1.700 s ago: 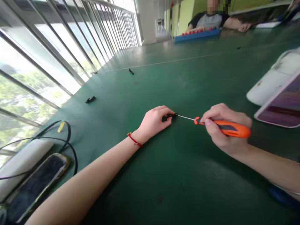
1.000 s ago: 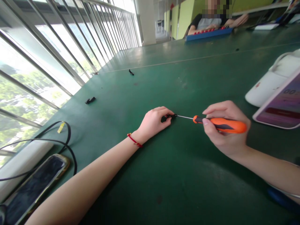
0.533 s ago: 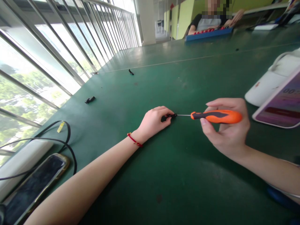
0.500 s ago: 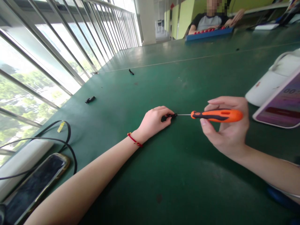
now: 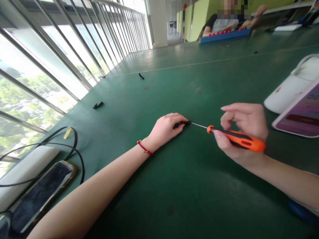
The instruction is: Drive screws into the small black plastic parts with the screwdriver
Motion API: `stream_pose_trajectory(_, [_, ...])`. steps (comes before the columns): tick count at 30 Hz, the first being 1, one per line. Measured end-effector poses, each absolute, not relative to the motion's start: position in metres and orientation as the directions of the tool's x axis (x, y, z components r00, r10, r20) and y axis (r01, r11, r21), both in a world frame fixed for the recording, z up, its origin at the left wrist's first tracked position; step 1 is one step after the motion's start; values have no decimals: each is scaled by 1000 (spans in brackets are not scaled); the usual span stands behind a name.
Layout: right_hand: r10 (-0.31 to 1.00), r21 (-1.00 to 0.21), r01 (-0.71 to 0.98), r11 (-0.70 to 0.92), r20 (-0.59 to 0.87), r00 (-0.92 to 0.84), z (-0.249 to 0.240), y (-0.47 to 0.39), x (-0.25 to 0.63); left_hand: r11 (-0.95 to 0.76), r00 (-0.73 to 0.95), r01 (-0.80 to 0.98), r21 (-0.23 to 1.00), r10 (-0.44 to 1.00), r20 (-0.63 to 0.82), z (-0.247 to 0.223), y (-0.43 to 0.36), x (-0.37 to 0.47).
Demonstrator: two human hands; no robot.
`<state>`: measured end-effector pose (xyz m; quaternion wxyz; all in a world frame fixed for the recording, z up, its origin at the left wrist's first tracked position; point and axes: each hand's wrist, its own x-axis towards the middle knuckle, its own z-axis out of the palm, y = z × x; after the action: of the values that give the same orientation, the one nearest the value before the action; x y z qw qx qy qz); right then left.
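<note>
My left hand (image 5: 168,126) rests on the green table, its thumb and fingers pinching a small black part (image 5: 179,124). That part's exact kind is too small to make out. An orange and black screwdriver (image 5: 240,138) lies across my right hand (image 5: 245,127), held at the thumb while the other fingers are lifted off the handle. Its thin metal shaft slants up to the left, and the tip meets the right end of the black part. The handle end tilts toward me.
Two small black pieces (image 5: 98,105) (image 5: 141,76) lie farther off. At left are a phone (image 5: 43,196), a white bar (image 5: 30,166) and a black cable (image 5: 83,166). A white container (image 5: 286,89) and propped phone (image 5: 299,116) stand right. A person sits behind a blue tray (image 5: 224,36).
The screwdriver's handle has swung down toward me, so its shaft now slants instead of lying level. My right fingers have come away from the handle. My left hand keeps its pinch.
</note>
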<state>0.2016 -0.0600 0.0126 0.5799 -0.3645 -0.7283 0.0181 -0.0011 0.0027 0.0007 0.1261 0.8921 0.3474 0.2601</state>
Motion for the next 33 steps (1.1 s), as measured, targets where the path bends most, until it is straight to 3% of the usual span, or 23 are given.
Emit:
stream_pose_trajectory(4, [540,-334,589,736,814,-213,16,-63,202,-724,622,557,407,689,372,2,2,-1])
stream_pose_trajectory(10, [512,-458,463,759,859,9,10,-58,202,-728,625,555,403,684,376,1,2,-1])
stream_pose_trajectory(12, [526,-456,449,768,850,-36,11,-58,203,-730,628,553,401,682,375,1,2,-1])
stream_pose_trajectory(16, [517,-339,576,744,838,-176,15,-63,202,-718,618,565,406,694,368,1,2,-1])
stream_pose_trajectory(24, [567,-500,455,737,824,-13,12,-60,200,-715,615,566,410,698,368,0,2,-1])
stream_pose_trajectory(29, [563,-384,592,708,813,-147,16,-64,200,-717,617,563,411,696,367,1,3,-1])
stream_pose_trajectory(33, [555,-434,577,692,830,-43,12,-64,198,-722,622,562,403,690,370,0,3,-1])
